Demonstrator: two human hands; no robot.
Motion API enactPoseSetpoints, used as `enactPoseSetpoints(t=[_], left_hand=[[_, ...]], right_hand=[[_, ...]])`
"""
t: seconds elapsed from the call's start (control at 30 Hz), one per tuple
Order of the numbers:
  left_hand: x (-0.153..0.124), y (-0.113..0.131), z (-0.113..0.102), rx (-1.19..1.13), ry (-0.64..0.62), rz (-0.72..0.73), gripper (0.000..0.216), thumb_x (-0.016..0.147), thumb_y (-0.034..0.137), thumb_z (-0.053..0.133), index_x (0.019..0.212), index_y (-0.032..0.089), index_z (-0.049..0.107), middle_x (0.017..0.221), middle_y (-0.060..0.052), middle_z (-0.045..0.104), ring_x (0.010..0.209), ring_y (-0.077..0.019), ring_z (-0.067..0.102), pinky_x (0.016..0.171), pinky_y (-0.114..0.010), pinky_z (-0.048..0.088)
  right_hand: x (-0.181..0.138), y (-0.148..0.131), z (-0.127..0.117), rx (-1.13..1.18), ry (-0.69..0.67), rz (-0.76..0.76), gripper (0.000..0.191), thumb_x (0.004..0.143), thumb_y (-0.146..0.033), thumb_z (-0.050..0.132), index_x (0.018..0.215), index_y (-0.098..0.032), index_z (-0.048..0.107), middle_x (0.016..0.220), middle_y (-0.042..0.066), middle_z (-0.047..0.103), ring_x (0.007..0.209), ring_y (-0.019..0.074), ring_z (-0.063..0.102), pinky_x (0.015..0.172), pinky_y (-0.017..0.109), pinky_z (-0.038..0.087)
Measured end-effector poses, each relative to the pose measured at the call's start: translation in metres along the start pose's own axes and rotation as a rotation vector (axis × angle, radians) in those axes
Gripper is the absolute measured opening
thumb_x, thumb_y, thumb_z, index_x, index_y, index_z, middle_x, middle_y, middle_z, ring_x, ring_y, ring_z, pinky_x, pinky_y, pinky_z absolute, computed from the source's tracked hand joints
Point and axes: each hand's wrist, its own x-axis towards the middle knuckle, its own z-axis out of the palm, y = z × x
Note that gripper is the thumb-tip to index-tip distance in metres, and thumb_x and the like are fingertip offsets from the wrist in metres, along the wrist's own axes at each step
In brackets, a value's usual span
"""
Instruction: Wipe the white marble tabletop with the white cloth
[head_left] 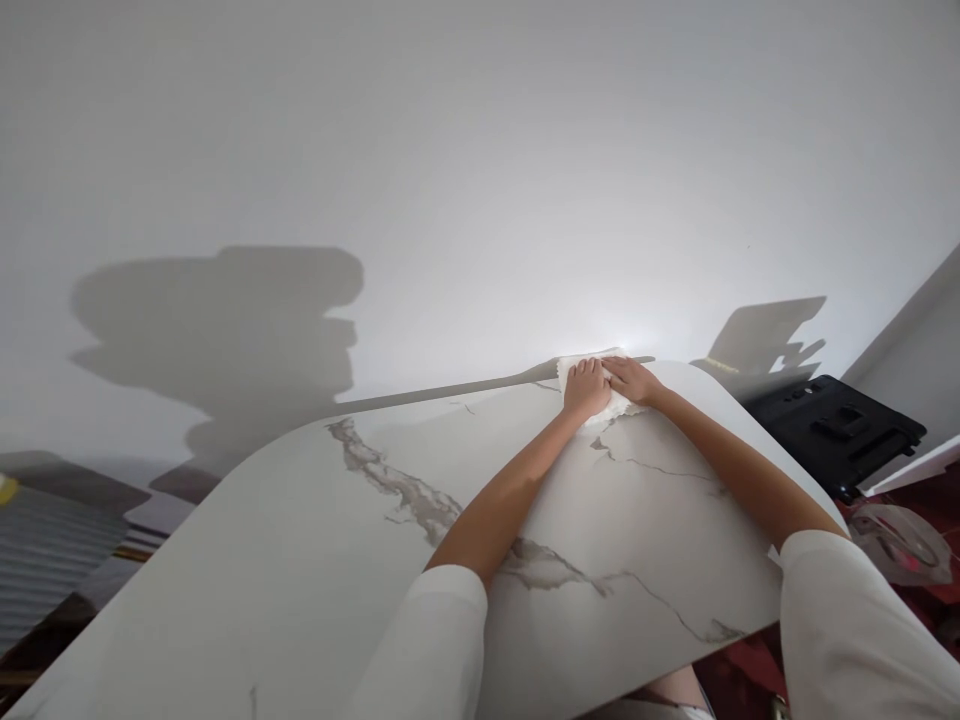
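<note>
Both of my hands are at the far edge of a white marble-patterned table (285,540), on a white wiping cloth (622,406). My left hand (589,388) presses down on the cloth with its fingers bent over it. Right beside it, my right hand (634,380) points leftward, its fingers gripping the cloth close to the left hand's thumb. The cloth's scalloped edges show around the hands, and its far side reaches the wall. Its middle lies hidden under my palms.
A plain white wall (480,180) rises directly behind the table. To the right stands a black suitcase (840,425), with a clear plastic container (900,545) nearer to me. A grey ribbed object (60,560) sits off the left edge. Red flooring shows below.
</note>
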Motion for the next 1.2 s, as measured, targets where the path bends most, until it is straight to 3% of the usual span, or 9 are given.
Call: enactPoseSetpoints(t=[0.2,0.57,0.7,0.83,0.97,1.1,1.2], left_hand=[[-0.042,0.019,-0.012,-0.024,-0.039,0.054,0.048,0.091,0.020,0.030,0.136,0.004,0.038,0.143,-0.016,0.041,0.133,-0.0277,0.033,0.109,-0.042,0.025],[-0.203,0.070,-0.054,-0.351,-0.289,-0.166,0.069,0.080,0.026,0.044,0.146,0.020,0.026,0.154,-0.005,0.024,0.143,-0.0240,0.016,0.116,-0.042,0.017],[-0.235,0.091,-0.069,-0.494,-0.419,-0.165,0.076,0.077,0.029,0.045,0.148,0.021,0.020,0.155,-0.002,0.016,0.144,-0.0235,0.009,0.116,-0.043,0.016],[-0.233,0.123,-0.079,-0.538,-0.535,-0.166,0.081,0.078,0.033,0.042,0.150,0.013,0.013,0.156,-0.004,0.005,0.144,-0.0232,0.000,0.117,-0.041,0.010],[-0.206,0.149,-0.075,-0.530,-0.544,-0.119,0.076,0.082,0.037,0.037,0.149,0.008,0.014,0.157,-0.006,0.007,0.144,-0.0213,0.000,0.118,-0.037,0.005],[-0.166,0.151,-0.061,-0.481,-0.449,-0.097,0.069,0.087,0.036,0.031,0.147,0.003,0.020,0.156,-0.012,0.015,0.144,-0.0233,0.007,0.118,-0.039,0.007],[-0.128,0.130,-0.048,-0.401,-0.359,-0.113,0.061,0.090,0.030,0.028,0.145,0.004,0.025,0.155,-0.013,0.017,0.144,-0.0234,0.012,0.118,-0.039,0.010]], right_hand=[[-0.048,-0.036,-0.010,-0.059,-0.049,0.075,0.053,0.094,-0.029,0.032,0.143,-0.009,0.037,0.147,0.014,0.037,0.137,0.0263,0.031,0.111,0.048,0.026],[-0.193,-0.153,-0.038,0.007,-0.058,-0.079,0.056,0.091,-0.028,0.040,0.145,-0.012,0.035,0.148,0.013,0.035,0.137,0.0263,0.030,0.112,0.048,0.024],[-0.235,-0.171,-0.052,0.055,-0.074,-0.083,0.059,0.092,-0.030,0.040,0.148,-0.020,0.027,0.150,0.008,0.032,0.138,0.0241,0.027,0.112,0.049,0.026],[-0.265,-0.158,-0.061,-0.014,-0.071,-0.046,0.057,0.093,-0.031,0.040,0.148,-0.024,0.028,0.149,0.005,0.032,0.139,0.0259,0.025,0.113,0.052,0.023],[-0.273,-0.123,-0.061,-0.077,-0.060,0.050,0.053,0.093,-0.029,0.039,0.146,-0.021,0.034,0.148,0.008,0.036,0.138,0.0264,0.028,0.111,0.051,0.028],[-0.242,-0.087,-0.055,-0.058,-0.090,0.114,0.053,0.093,-0.026,0.035,0.145,-0.017,0.035,0.148,0.010,0.035,0.137,0.0252,0.029,0.110,0.048,0.031],[-0.196,-0.067,-0.046,-0.101,-0.104,0.158,0.052,0.093,-0.025,0.031,0.143,-0.011,0.038,0.147,0.011,0.036,0.137,0.0269,0.029,0.111,0.050,0.028]])
